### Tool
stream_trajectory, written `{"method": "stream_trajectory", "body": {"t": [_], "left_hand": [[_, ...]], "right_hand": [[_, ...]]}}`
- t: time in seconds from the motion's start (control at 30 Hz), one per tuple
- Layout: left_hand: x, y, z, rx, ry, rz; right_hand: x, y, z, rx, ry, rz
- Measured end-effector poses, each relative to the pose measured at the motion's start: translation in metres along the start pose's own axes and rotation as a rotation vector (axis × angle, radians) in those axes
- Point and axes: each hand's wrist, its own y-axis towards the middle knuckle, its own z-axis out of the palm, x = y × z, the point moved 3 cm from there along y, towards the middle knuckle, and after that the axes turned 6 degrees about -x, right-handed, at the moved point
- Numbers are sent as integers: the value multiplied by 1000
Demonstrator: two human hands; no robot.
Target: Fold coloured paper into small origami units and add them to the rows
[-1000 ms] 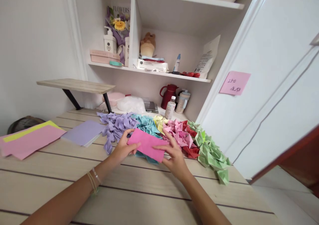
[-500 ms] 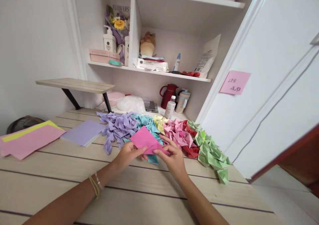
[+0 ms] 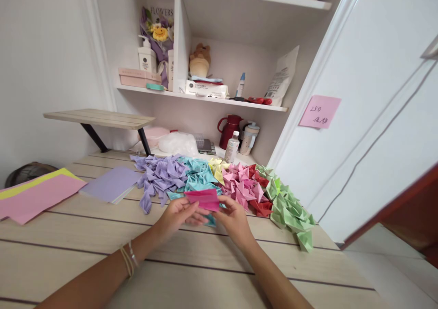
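A folded sheet of magenta paper [image 3: 204,200] is held level above the table between both hands. My left hand [image 3: 178,214] pinches its left end, thumb in front and the other fingers spread beneath. On the right end, my right hand [image 3: 233,217] grips the paper between thumb and fingers. Just behind it lie heaps of folded paper pieces: purple ones [image 3: 163,174], blue ones [image 3: 199,174], a few yellow ones [image 3: 218,168], pink ones [image 3: 241,183], red ones [image 3: 262,207] and green ones [image 3: 290,208].
Flat purple sheets [image 3: 111,183] and pink sheets [image 3: 44,195] lie on the left of the slatted table [image 3: 191,272]. A small raised wooden stand [image 3: 99,117] is at the back left. A bottle [image 3: 232,148] and a dark red jug [image 3: 230,131] stand behind the heaps.
The magenta paper has gone from a wide, angled shape to a narrow, level strip. My right hand has shifted slightly left and lower, and the camera view has moved a little.
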Motion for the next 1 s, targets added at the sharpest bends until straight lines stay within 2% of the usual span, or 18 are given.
{"method": "stream_trajectory", "body": {"t": [0.1, 0.17, 0.27, 0.37, 0.47, 0.53, 0.63, 0.73, 0.9, 1.0], "left_hand": [[-9, 0, -1, -55, 17, 87], [-11, 2, -3, -108, 20, 131], [-9, 5, -6, -111, 2, 152], [-5, 5, -8, -101, 34, 143], [-3, 4, -9, -129, 103, 140], [-3, 3, -9, -155, 139, 175], [-6, 1, -7, -188, 143, 247], [-7, 2, -5, -156, 141, 258], [1, 10, -9, -76, 190, 140], [7, 13, -12, -77, 115, 77]], "right_hand": [[12, 0, -11, -15, -350, -230], [17, 0, -14, 62, -430, -277], [22, -1, -16, 187, -332, -262], [23, 1, -15, 146, -194, -245], [16, 3, -14, -12, -45, -159], [9, 3, -12, -59, 78, -64], [2, 3, -5, -28, 245, 62], [0, 2, -1, 28, 321, 157], [3, 1, -3, -35, 305, 244], [4, -1, -2, -62, 337, 308]]}}
